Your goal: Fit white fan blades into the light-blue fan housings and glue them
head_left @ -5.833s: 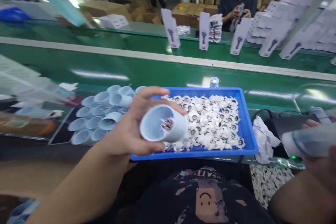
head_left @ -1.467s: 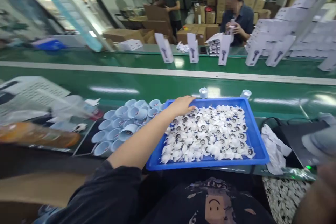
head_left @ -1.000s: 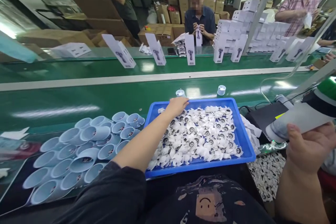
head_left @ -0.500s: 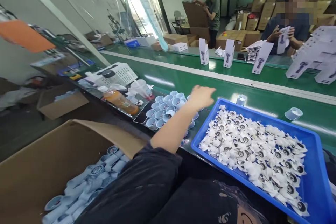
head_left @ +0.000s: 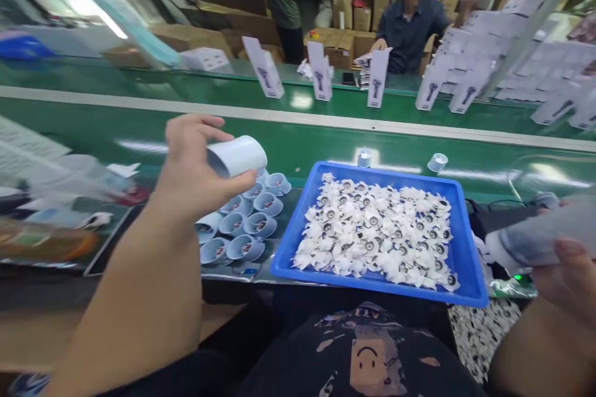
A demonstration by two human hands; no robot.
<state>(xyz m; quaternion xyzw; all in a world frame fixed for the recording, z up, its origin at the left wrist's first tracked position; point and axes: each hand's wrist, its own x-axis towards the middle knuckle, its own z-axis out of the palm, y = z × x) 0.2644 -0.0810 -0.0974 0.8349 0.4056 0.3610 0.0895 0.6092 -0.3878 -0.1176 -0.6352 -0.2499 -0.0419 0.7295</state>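
My left hand [head_left: 184, 164] is closed around a light blue cylindrical housing [head_left: 244, 155], held on its side above several more light blue housings [head_left: 244, 248] that stand grouped on the bench. At the right edge, my right hand [head_left: 570, 279] grips a pale cylindrical part [head_left: 521, 242], blurred and partly cut off by the frame. Between my hands lies a blue tray [head_left: 288, 254] holding a heap of small white fan blades [head_left: 372, 236] with dark round hubs.
Two light blue rings [head_left: 364, 157] stand on the green conveyor [head_left: 302, 136] behind the tray. White fan boxes [head_left: 376, 77] line its far side, where a co-worker [head_left: 405, 31] sits. A bottle [head_left: 56, 242] lies at left. More white blades [head_left: 484, 335] are below right.
My view has swung to the right. My left hand, empty over the housings before, has lifted one of them. My right hand has come into view with a pale part in it.
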